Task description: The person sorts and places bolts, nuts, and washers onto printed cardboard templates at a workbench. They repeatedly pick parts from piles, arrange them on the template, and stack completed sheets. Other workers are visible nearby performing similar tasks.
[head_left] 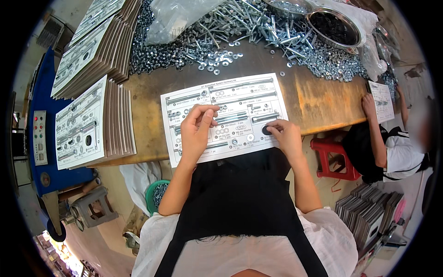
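A white card [198, 159] with pictures of bolts, nuts and washers lies at a slant on the table edge before me. Whether some of its bolts are real or printed, I cannot tell. Over the card's left half is my left hand [197, 131], thumb and fingers bent together; anything between them is hidden. My right hand [287, 138] is at the card's right side, with thumb and forefinger closed at the edge of a small black round disc [266, 130] on the card.
Loose bolts [240, 23], nuts [147, 60] and washers [221, 59] are heaped along the far side. A metal bowl [354, 45] holds black pieces. Card stacks [120, 122] stand at left. Another person's hand [368, 104] holds a card at right, near a red stool [330, 159].
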A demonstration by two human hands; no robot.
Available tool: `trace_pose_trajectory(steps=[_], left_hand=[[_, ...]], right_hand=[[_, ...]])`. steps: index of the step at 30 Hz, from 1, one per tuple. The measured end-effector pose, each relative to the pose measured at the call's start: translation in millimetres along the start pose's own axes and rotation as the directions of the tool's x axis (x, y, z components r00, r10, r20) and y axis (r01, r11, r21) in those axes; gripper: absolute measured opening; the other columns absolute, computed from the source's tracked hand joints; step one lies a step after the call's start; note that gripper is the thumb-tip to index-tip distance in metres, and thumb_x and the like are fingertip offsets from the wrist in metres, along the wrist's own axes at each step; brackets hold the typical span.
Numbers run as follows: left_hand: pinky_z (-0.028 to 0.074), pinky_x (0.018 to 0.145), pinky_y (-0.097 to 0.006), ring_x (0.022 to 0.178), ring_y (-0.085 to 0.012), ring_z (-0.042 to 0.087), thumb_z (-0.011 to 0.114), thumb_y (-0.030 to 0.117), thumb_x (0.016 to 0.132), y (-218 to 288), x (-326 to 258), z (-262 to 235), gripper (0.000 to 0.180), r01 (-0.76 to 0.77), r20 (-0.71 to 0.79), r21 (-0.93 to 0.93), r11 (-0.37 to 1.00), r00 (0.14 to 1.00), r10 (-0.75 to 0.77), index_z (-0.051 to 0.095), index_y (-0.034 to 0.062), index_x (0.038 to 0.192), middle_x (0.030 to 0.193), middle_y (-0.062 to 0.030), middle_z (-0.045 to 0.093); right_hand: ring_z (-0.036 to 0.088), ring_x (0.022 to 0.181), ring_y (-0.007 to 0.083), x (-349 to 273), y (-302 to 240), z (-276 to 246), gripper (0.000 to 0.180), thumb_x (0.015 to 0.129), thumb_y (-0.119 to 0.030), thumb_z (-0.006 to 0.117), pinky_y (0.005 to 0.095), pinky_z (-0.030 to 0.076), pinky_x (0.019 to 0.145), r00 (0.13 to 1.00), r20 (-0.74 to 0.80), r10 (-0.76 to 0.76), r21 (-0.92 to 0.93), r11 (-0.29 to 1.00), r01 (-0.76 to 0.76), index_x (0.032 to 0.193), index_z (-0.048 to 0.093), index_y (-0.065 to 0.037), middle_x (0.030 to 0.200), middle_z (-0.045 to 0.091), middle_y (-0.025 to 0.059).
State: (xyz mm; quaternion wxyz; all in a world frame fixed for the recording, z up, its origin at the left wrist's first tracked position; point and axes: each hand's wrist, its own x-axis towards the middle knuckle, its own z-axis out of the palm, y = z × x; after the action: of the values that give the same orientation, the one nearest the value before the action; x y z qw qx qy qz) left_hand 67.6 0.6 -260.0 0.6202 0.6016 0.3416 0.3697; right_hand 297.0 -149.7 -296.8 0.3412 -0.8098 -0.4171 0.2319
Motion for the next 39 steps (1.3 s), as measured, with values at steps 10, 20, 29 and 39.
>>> trace_pose_trajectory(steps=[10, 20, 29, 39], left_hand=[[0.051, 0.069, -0.027, 0.076, -0.0140, 0.063, 0.059, 0.013, 0.098, -9, -14, -36, 0.017, -0.146, -0.036, 0.435, 0.888, 0.983, 0.179, 0.069, -0.0004, 0.104, 0.089, -0.0089, 0.064], [0.051, 0.071, -0.032, 0.076, -0.0197, 0.064, 0.061, 0.016, 0.097, -56, -26, -135, 0.017, 0.304, -0.450, 0.627, 0.717, 0.893, 0.015, 0.065, 0.0005, 0.103, 0.089, -0.0113, 0.068], [0.050, 0.070, -0.030, 0.075, -0.0168, 0.062, 0.061, 0.014, 0.096, -63, -20, -126, 0.015, 0.199, -0.427, 0.596, 0.778, 0.899, 0.097, 0.068, 0.0024, 0.102, 0.088, -0.0086, 0.067], [0.049, 0.068, -0.030, 0.073, -0.0170, 0.059, 0.062, 0.013, 0.095, -60, -18, -123, 0.014, 0.141, -0.406, 0.609, 0.780, 0.900, 0.155, 0.069, 0.0034, 0.102, 0.089, -0.0072, 0.065]], right_hand=[[0.066, 0.068, 0.0231, -11, -8, 16, 0.008, 0.084, -0.011, 0.074, 0.0336, 0.051, 0.062, 0.945, -0.245, -0.216, -0.245, 0.957, 0.156, 0.091, 0.075, -0.008, 0.090, 0.065, 0.0047], [0.063, 0.065, 0.0215, 24, -7, -17, 0.010, 0.090, -0.017, 0.070, 0.0328, 0.048, 0.059, 0.935, -0.294, -0.199, -0.195, 0.970, 0.145, 0.092, 0.070, -0.007, 0.083, 0.064, 0.0067], [0.067, 0.071, 0.0218, -12, -24, 18, 0.025, 0.082, -0.031, 0.078, 0.0374, 0.049, 0.061, 0.976, -0.217, -0.016, -0.449, 0.889, -0.086, 0.091, 0.063, -0.012, 0.081, 0.068, 0.0012], [0.069, 0.076, 0.0233, -7, -21, 12, 0.020, 0.081, -0.021, 0.077, 0.0378, 0.050, 0.062, 0.986, -0.159, 0.044, -0.416, 0.903, -0.107, 0.094, 0.064, -0.013, 0.084, 0.071, -0.0005]])
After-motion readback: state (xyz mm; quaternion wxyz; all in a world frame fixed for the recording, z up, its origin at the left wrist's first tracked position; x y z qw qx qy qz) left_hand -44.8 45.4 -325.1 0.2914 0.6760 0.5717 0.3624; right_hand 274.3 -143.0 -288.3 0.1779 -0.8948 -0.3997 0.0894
